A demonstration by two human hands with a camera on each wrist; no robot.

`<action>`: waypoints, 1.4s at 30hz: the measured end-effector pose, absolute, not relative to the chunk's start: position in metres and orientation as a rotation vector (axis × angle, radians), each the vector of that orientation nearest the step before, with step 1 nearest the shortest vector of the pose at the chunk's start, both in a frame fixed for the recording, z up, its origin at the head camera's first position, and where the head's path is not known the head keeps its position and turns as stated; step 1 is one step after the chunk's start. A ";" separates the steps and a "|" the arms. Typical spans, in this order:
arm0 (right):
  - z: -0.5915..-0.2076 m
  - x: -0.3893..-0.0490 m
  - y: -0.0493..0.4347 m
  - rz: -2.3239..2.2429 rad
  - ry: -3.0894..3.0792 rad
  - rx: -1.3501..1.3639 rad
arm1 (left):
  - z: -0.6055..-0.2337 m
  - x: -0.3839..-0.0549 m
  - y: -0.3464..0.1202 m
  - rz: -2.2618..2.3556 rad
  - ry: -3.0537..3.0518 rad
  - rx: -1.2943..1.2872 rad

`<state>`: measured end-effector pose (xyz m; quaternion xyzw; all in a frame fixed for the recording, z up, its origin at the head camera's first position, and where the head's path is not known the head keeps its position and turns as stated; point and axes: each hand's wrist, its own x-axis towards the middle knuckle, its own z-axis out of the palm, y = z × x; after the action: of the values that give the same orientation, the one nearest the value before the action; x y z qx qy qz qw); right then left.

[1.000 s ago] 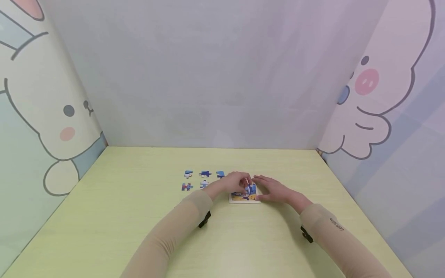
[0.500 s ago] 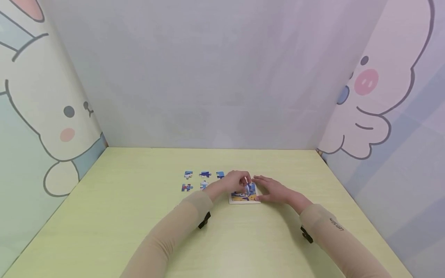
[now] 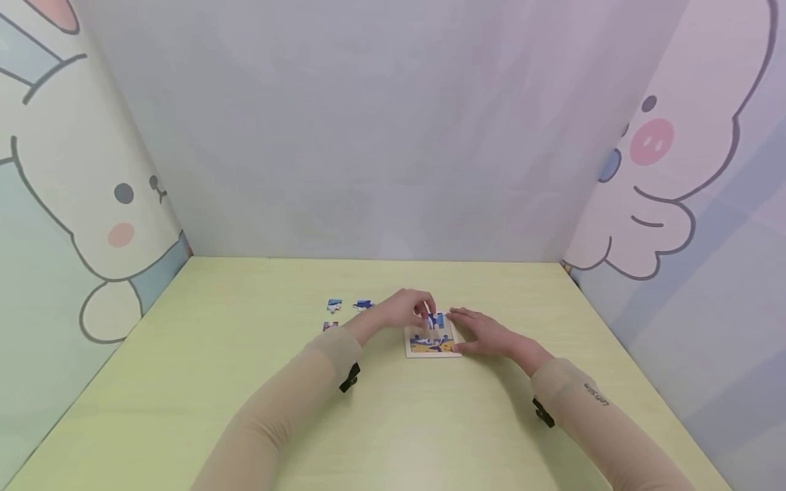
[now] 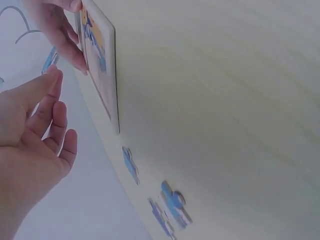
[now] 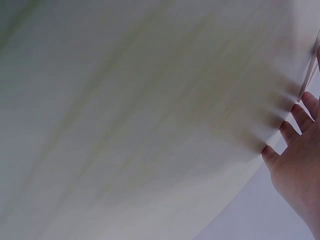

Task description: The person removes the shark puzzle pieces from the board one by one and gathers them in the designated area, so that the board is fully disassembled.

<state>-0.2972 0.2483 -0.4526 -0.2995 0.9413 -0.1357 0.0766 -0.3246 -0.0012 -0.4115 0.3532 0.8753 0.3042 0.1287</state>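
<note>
Below and right of centre in the head view, pinches a blue puzzle piece (image 4: 48, 61) in the left grip (image 3: 404, 309), now shifted up-left and baring more of the tray (image 3: 432, 355), with right grip (image 3: 485, 336) spread at its right edge, placing seemingly unfinished.

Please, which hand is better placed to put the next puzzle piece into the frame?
Probably the left hand: it pinches a puzzle piece near the frame, while the right hand only rests at its right edge.
</note>
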 end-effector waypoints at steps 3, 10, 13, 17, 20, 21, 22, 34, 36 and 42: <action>-0.453 -0.298 0.248 -0.386 2.825 -0.890 | -0.408 -0.327 -0.009 0.877 2.558 1.036; -0.453 -0.298 0.247 -0.388 2.815 -0.888 | -0.405 -0.330 -0.030 0.858 2.590 0.969; -0.453 -0.298 0.247 -0.382 2.818 -0.902 | -0.403 -0.329 -0.039 0.886 2.583 0.944; -0.453 -0.299 0.248 -0.372 2.823 -0.924 | -0.403 -0.330 -0.052 0.923 2.571 0.958; -0.452 -0.298 0.248 -0.379 2.821 -0.932 | -0.407 -0.333 -0.060 0.925 2.571 0.968; -0.452 -0.298 0.248 -0.384 2.819 -0.932 | -0.408 -0.333 -0.063 0.917 2.573 0.968; -0.452 -0.297 0.248 -0.386 2.818 -0.932 | -0.410 -0.334 -0.065 0.905 2.575 0.971; -0.451 -0.296 0.248 -0.407 2.813 -0.917 | -0.424 -0.334 -0.087 0.924 2.513 0.894; -0.452 -0.296 0.248 -0.399 2.816 -0.920 | -0.427 -0.333 -0.088 0.915 2.509 0.889; -0.452 -0.297 0.248 -0.404 2.821 -0.946 | -0.432 -0.332 -0.088 0.882 2.530 0.904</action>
<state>-0.2966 0.2481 -0.4518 -0.3143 0.9372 -0.1342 0.0694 -0.3323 -0.0880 -0.4318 0.3159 0.8837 0.3080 0.1561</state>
